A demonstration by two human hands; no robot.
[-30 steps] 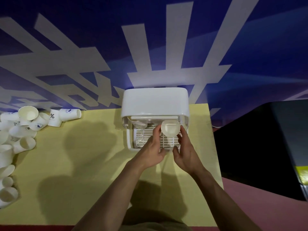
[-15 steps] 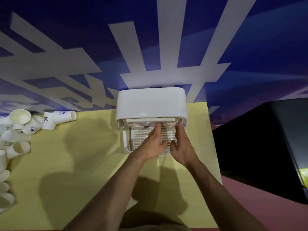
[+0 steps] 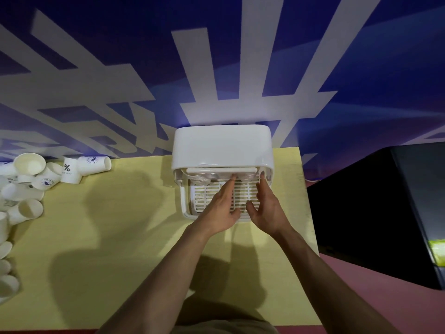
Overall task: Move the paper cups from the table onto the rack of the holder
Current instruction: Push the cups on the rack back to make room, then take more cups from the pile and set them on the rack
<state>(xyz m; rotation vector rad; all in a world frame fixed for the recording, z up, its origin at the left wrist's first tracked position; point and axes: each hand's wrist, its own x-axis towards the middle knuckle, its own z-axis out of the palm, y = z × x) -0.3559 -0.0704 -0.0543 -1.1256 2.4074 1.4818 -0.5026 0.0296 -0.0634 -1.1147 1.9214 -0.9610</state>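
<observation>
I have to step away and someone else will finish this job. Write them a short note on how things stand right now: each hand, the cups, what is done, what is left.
Left hand: open, fingers straight, reaching over the white slatted rack toward the back of the white plastic cup holder; holds nothing.
Right hand: open, beside the left, fingertips at the holder's right inner wall; holds nothing.
Done: a few cups sit at the back of the rack under the cover; the count is unclear.
Left: the pile of white paper cups at the yellow table's left edge, many on their sides. Move them onto the rack.
</observation>
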